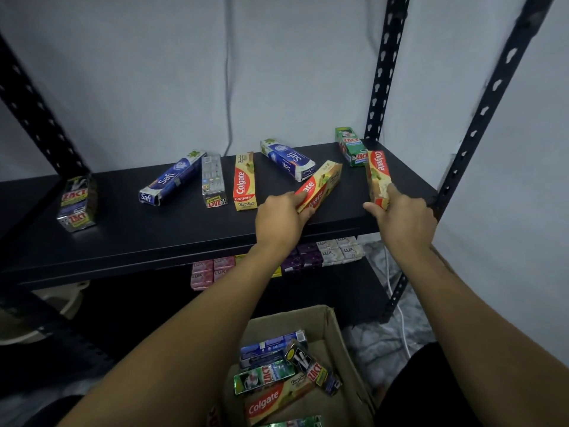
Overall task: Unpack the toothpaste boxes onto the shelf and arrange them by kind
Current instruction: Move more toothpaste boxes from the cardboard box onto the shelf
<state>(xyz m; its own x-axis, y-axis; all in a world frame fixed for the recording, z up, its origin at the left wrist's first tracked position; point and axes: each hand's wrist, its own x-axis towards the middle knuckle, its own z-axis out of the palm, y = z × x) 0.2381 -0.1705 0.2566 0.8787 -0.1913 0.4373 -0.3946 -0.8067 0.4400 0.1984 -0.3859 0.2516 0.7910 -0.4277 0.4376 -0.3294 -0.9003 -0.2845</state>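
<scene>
The shelf [172, 238] front lies bare and open to reach, while scattered toothpaste boxes [243, 181] crowd its back half.

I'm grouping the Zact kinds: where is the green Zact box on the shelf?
The green Zact box lies at the shelf's back right corner, beside the Colgate box in the right hand.

Dim, bluish light; soft overall blur; wide-angle bending at edges; deep shadow under shelf [184, 241].
</scene>
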